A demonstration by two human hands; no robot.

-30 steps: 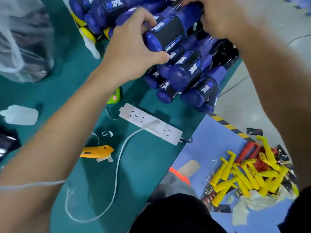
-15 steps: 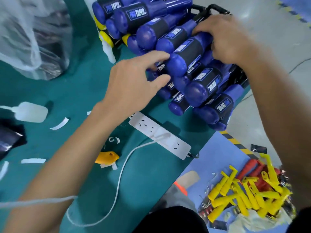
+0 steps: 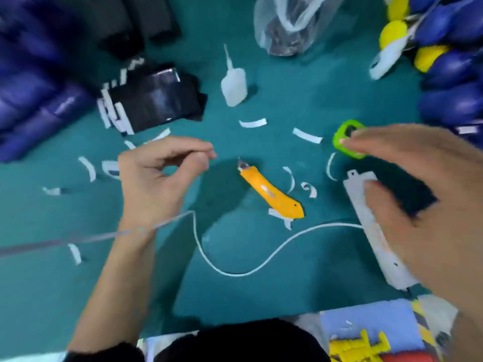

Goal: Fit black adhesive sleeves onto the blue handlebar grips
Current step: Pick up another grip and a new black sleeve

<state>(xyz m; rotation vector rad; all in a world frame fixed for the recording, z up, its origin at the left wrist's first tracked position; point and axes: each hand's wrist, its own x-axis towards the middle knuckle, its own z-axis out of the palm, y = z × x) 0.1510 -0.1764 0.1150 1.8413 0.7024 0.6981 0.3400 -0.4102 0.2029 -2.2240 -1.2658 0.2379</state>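
Blue handlebar grips [image 3: 452,100] are heaped up just past our right hand [image 3: 423,205], on its outer side, with yellow end caps [image 3: 393,35] showing at the far end of the heap. A second pile of grips [image 3: 34,105] sits well off to the outer side of our left hand [image 3: 162,178], pretty smeared by blur. The black adhesive sleeves [image 3: 154,100] lie in a stack just beyond the left hand, white backing edges poking out.

Neither hand is gripping anything as far as we can see. The left one hangs over the teal worktop [image 3: 52,283], fingers loosely curled, thumb and forefinger nearly meeting with nothing visible between them. The right one is spread and relaxed above the white power strip [image 3: 371,226]; it's too blurry to say whether the thumb actually touches it.

Between the hands lies an orange utility knife [image 3: 271,193], blade end pointing away from us. A green gadget [image 3: 347,138] sits right at the right hand's fingertips. A glue bottle [image 3: 234,84] lies beyond the gap between the hands, and further out there's a clear plastic bag [image 3: 292,24]. Peeled white strips [image 3: 253,123] are scattered all around, and the strip's white cable [image 3: 248,267] loops toward us between the wrists.
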